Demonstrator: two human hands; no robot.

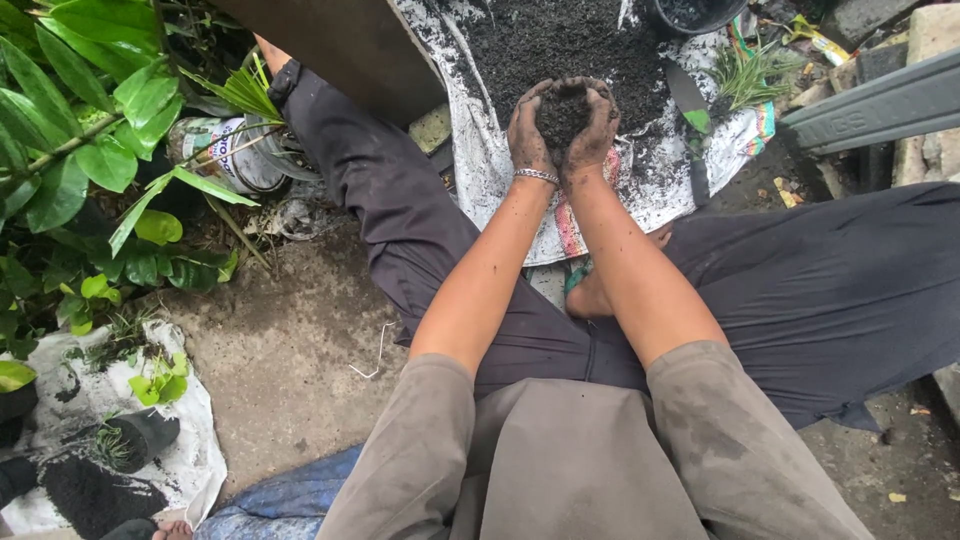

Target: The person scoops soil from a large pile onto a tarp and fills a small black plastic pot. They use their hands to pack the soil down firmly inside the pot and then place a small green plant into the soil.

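Observation:
My left hand (527,130) and my right hand (597,125) are cupped together, side by side, around a scoop of dark soil (563,113). Both hands are smeared with dirt, and a silver bracelet (537,176) circles my left wrist. They hover just above a heap of black soil (560,40) spread on a white woven sack (490,170). I sit on the ground with legs in dark trousers (400,200) stretched either side of the sack.
A small green seedling (748,75) lies on the sack's right part, near a black pot (695,14). Leafy plants (90,150) and a tin can (225,152) stand left. Another sack with soil and a black grow bag (140,435) lies lower left. Grey beam (880,105) at right.

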